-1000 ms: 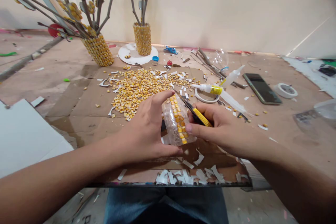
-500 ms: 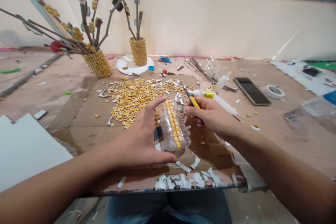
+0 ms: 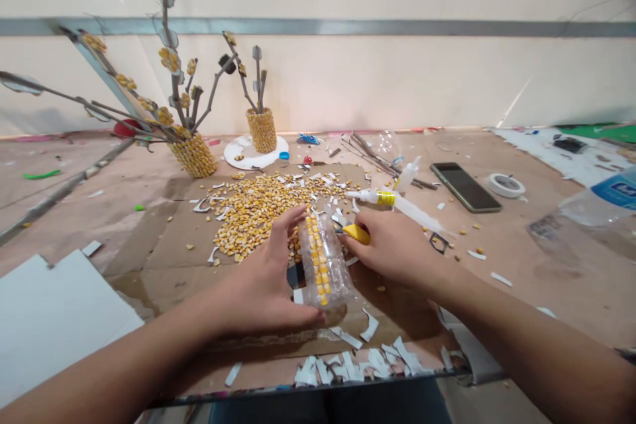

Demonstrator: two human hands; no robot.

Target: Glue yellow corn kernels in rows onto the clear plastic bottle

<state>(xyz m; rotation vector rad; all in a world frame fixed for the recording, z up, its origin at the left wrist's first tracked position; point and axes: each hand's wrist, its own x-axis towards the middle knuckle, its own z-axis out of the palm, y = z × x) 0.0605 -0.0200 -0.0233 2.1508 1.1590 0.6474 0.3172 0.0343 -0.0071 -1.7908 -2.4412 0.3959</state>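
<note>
My left hand (image 3: 258, 281) grips a clear, ribbed plastic bottle piece (image 3: 335, 271) at its two ends, thumb near the bottom and fingers at the top. Rows of yellow corn kernels (image 3: 318, 258) run lengthwise along its upper side. In my right hand (image 3: 397, 245) is a yellow utility knife (image 3: 356, 233), its tip pointing left at the bottle piece's upper right side; whether it touches cannot be made out. Behind the hands lies a spread of loose corn kernels (image 3: 248, 212) on a cardboard sheet (image 3: 163, 232). A glue tube (image 3: 377, 197) rests just beyond my right hand.
Two kernel-covered pots (image 3: 193, 156) with twigs stand at the back left, one on a white disc (image 3: 238, 152). To the right are a phone (image 3: 466, 185), a tape roll (image 3: 505, 185) and a plastic bottle (image 3: 609, 199). White scraps (image 3: 358, 364) line the front edge.
The knife in my right hand has swung down and left, its tip now beside the bottle piece. Both hands sit slightly further left, and the head view has tilted up.
</note>
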